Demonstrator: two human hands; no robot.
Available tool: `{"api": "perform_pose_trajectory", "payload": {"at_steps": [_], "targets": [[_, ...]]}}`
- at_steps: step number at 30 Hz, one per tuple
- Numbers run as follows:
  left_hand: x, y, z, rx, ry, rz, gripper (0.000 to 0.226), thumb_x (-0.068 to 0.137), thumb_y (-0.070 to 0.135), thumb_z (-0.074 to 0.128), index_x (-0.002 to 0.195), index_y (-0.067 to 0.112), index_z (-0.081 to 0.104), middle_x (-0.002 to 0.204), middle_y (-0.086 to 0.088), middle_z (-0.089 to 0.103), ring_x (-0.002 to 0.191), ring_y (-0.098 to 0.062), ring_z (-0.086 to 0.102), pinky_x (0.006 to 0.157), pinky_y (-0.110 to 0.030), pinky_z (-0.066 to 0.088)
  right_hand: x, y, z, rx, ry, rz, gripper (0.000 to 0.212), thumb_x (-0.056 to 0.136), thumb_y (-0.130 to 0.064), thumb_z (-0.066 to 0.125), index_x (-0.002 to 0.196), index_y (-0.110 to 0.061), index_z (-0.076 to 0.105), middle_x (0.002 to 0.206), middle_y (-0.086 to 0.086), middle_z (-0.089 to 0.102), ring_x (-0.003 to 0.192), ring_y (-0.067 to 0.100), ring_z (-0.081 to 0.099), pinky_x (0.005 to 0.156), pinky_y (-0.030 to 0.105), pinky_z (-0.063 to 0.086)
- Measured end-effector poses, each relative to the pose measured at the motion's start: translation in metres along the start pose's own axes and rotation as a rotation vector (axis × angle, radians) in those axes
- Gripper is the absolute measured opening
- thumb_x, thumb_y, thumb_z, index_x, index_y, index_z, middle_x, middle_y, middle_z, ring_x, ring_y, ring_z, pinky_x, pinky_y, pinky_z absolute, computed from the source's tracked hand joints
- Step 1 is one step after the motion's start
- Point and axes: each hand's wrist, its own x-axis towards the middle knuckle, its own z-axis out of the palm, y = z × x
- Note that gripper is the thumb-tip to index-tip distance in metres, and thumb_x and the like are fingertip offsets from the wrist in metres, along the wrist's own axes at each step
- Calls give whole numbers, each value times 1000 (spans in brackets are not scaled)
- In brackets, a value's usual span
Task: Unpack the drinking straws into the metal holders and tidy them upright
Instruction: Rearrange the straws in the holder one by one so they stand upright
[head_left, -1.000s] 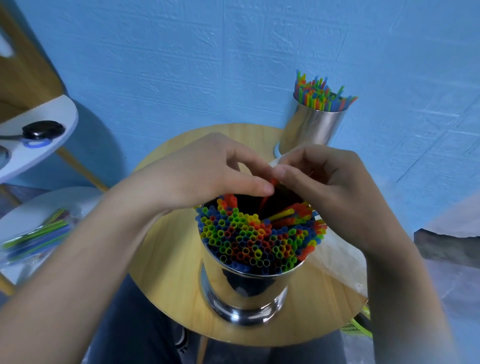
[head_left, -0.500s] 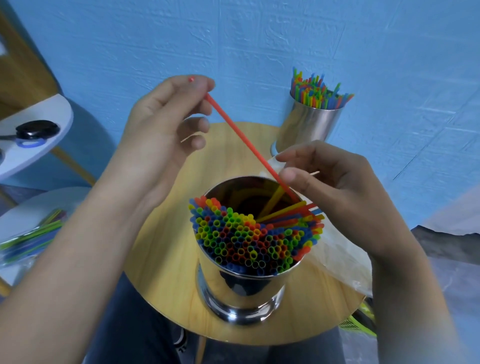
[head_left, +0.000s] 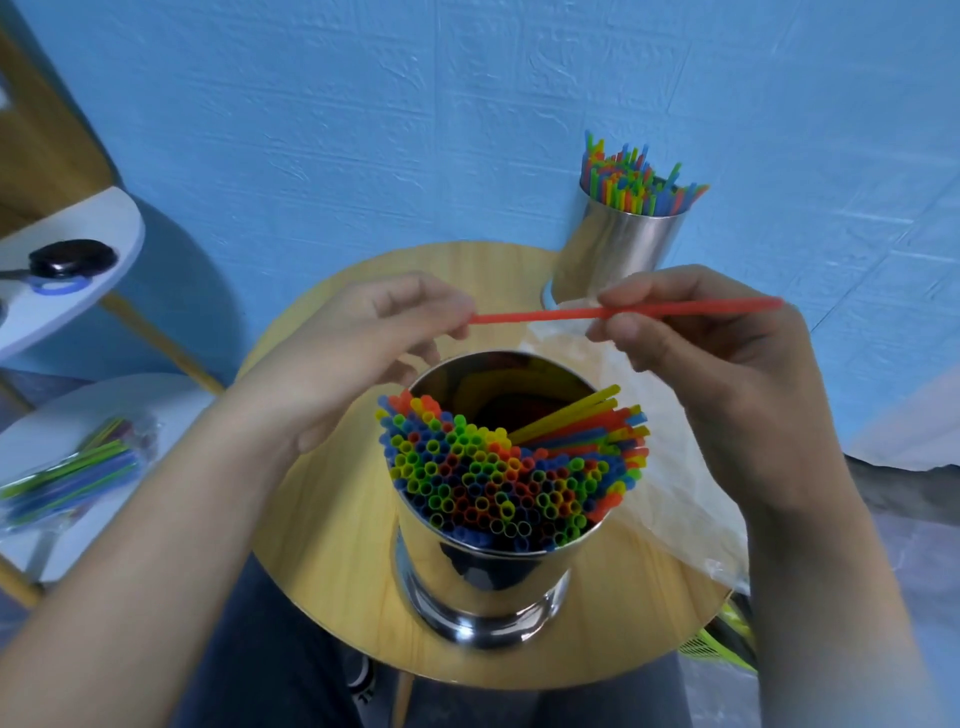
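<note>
At the bottom edge, dark trousers are seen under the round wooden desk. On the near part of the desk a near metal holder is stood upright. It is packed on its near side with coloured straws, their open ends turned up, while a few leaning straws are laid slantwise across the right of its rim. The far part of the holder is left dark and unfilled. A clear plastic bag is spread on the desk just right of the holder.

Above the holder's far rim, and apart from it, a red straw is held roughly level. Its left end is pinched by the fingertips of the left hand. Farther along, it is pinched between the thumb and forefinger of the right hand, and its right end is left sticking out past that hand.

At the desk's far edge a far metal holder is set, filled with upright straws. A blue wall is seen behind. To the left, a packet of straws is laid on a lower white shelf.
</note>
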Motion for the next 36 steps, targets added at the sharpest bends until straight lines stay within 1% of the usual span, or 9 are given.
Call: {"api": "perform_pose_trajectory", "payload": {"at_steps": [4,6,12,17,20,23,27,31,36], "targets": [[-5,1,0,102,-171,-24,39,83,63,70,106,32,75,105,2,77,102,-25,73,101,-56,52,3,4,1,-41,110,-77,10,101,-19,61,96,-15,69,77,2,73,72,13,63,67,26,48],[-7,3,-2,112,-223,-19,40,87,63,65,110,32,76,108,-1,77,107,-33,71,103,-63,48,4,5,1,-61,148,-114,19,108,-17,49,93,-14,61,74,0,67,68,15,59,64,27,46],[-8,1,0,124,-227,23,19,96,24,64,111,22,76,103,0,79,97,-17,75,92,-38,58,4,3,3,-219,-49,-52,10,101,-19,60,94,-15,67,77,-2,66,69,10,60,64,23,48],[-10,-2,2,146,-130,83,17,97,18,67,106,28,77,104,0,76,94,-23,75,89,-47,60,3,4,3,-168,-102,50,23,92,-19,74,114,-18,69,87,7,68,79,29,62,69,35,53],[-12,-1,-1,179,-95,99,23,85,27,65,103,37,76,103,8,71,79,-38,73,66,-47,59,2,6,-1,-210,-74,36,15,99,-24,67,113,-21,71,86,5,70,77,20,63,68,26,51],[-14,3,-4,234,-94,119,29,82,26,63,105,42,73,102,11,66,60,-22,63,47,-30,47,2,9,-8,-285,-72,45,14,102,-22,61,106,-26,73,88,-4,72,76,6,62,68,21,50],[-14,9,3,365,-41,210,20,89,35,74,104,49,71,105,17,63,63,-6,55,58,-15,43,1,6,-14,-322,-93,111,18,102,-15,63,100,-28,77,86,-2,71,71,4,59,64,22,51],[-9,17,14,415,5,291,22,84,41,79,104,48,71,105,18,62,72,-6,48,71,-25,44,3,8,-16,-275,-88,204,21,101,-12,61,97,-24,78,79,-7,72,69,2,59,63,21,49],[1,19,23,473,-45,277,43,71,57,71,114,51,66,103,25,64,84,-5,55,75,-27,42,2,16,-18,-262,-178,283,19,100,-19,63,94,-24,80,90,6,77,92,34,70,82,57,56]]}}
